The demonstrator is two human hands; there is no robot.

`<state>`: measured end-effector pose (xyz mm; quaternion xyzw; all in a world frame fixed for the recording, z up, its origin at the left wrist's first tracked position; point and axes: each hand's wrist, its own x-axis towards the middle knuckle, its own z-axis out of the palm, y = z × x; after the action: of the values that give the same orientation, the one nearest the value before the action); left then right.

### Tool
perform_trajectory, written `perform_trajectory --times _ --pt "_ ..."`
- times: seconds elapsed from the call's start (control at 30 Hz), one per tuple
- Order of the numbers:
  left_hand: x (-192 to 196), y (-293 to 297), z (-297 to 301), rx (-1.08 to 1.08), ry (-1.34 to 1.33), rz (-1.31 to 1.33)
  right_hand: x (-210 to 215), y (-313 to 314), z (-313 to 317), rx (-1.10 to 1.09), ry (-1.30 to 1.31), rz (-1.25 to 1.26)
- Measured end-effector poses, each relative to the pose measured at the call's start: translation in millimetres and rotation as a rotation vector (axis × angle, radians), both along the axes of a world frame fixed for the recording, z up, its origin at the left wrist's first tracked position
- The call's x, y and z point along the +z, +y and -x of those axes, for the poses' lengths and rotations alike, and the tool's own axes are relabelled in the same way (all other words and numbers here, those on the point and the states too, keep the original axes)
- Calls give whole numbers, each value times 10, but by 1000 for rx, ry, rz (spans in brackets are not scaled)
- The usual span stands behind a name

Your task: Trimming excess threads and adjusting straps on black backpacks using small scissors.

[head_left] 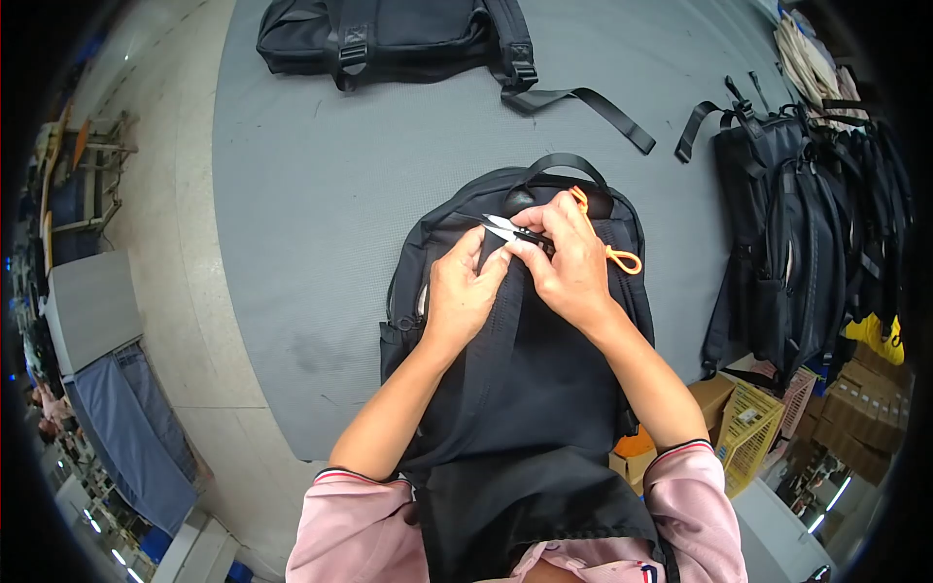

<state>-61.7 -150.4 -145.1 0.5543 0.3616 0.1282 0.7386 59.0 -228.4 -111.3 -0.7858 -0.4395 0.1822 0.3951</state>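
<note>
A black backpack [573, 379] lies on the grey table in front of me, its top loop handle pointing away. In my right hand [569, 257] is a pair of thread snips [501, 228] with bright blades and a dark body. An orange cord [624, 260] loops out beside that hand. The blades point left, close over the upper end of the backpack's shoulder strap. My left hand [462, 291] is closed at that strap [491, 335], thumb and forefinger just below the blades. Any thread between the fingertips is too small to see.
Another black backpack [418, 44] lies at the far edge, a loose strap [593, 102] trailing from it. Several black backpacks [797, 214] are piled on the right. Below them stand a yellow crate [748, 428] and cardboard boxes [855, 418]. The grey table [301, 243] curves along the left.
</note>
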Motion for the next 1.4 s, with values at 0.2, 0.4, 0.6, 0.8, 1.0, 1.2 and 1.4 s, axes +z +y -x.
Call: perform_trajectory --times 0.2,0.4,0.6,0.8,1.0,1.2,1.4 --pt "14 -12 3 30 -37 -33 27 49 30 16 -204 -38" --pt "44 -24 -18 73 -134 90 -52 -6 0 11 -226 -91" --pt "22 -4 -5 54 -87 37 -16 7 25 -37 -85 -77" --pt "14 -29 -51 111 -208 131 -55 -26 -21 -81 -142 -126" --pt "138 88 -56 97 -120 341 -7 -330 -203 -283 244 -86" --pt "183 98 -52 55 -159 360 -138 -136 -66 -194 285 86" --pt "363 138 375 -169 17 324 81 -413 -87 -88 151 90"
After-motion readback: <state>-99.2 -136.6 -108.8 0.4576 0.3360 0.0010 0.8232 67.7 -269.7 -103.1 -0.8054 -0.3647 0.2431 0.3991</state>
